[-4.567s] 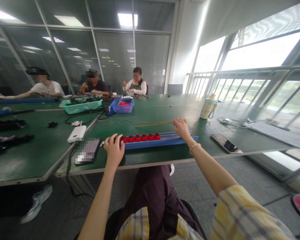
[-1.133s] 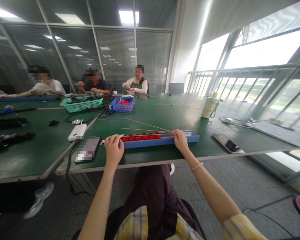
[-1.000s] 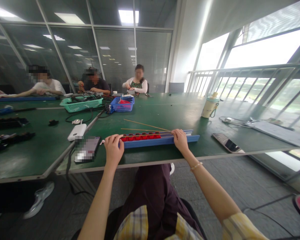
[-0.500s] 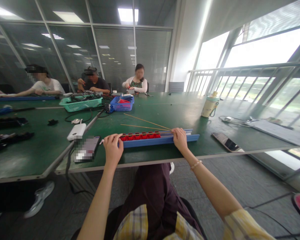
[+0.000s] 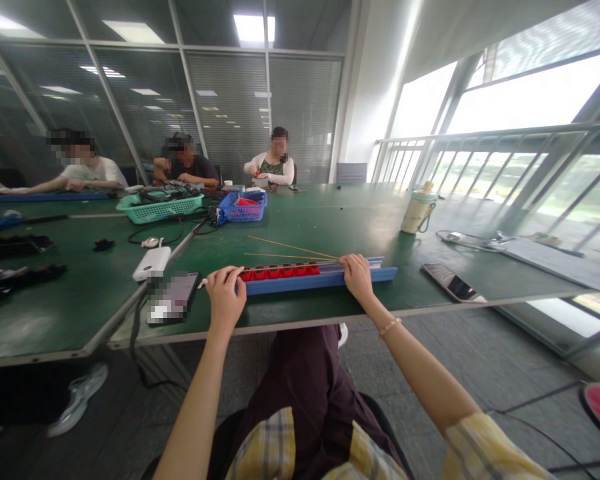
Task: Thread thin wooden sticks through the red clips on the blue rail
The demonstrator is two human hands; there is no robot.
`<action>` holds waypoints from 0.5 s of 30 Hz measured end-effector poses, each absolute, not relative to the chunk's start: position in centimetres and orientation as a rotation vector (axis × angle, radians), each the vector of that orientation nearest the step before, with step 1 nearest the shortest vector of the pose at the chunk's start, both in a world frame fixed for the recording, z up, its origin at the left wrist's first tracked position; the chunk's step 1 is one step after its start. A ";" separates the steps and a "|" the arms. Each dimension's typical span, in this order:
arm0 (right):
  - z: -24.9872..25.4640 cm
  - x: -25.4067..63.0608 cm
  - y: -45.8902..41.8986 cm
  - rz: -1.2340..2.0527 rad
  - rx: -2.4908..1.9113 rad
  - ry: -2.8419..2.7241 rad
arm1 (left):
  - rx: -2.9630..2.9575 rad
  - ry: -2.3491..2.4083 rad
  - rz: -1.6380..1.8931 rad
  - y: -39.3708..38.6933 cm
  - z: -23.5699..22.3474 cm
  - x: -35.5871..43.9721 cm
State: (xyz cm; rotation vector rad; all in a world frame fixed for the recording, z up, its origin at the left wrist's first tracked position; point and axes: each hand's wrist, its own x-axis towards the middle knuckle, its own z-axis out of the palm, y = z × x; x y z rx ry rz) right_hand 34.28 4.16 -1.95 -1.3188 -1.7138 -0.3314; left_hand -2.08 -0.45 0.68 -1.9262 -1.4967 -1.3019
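Note:
A long blue rail (image 5: 325, 278) lies along the near edge of the green table (image 5: 330, 220), with several red parts (image 5: 279, 271) lined up in its left half. My left hand (image 5: 226, 298) curls over the rail's left end, fingers bent down onto it. My right hand (image 5: 356, 277) rests on the rail to the right of the red parts, fingers pinched on thin brass rods (image 5: 290, 252) that run back and left across the table.
A phone (image 5: 173, 297) and a white power bank (image 5: 151, 262) lie left of my left hand. Another phone (image 5: 447, 282) lies to the right, a cream bottle (image 5: 416, 212) behind it. Blue (image 5: 244, 206) and green (image 5: 160, 207) baskets stand further back. Three people sit at the far side.
4.6 s ago my right hand held one rod out on the table behind the rail; it has since come back onto the rail, and two rods now fan out from it. Left hand unchanged.

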 end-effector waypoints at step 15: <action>-1.9 34.5 4.3 -0.262 -1.266 -1.647 | -1.946 -1.476 -1.276 -0.4 0.8 -2.0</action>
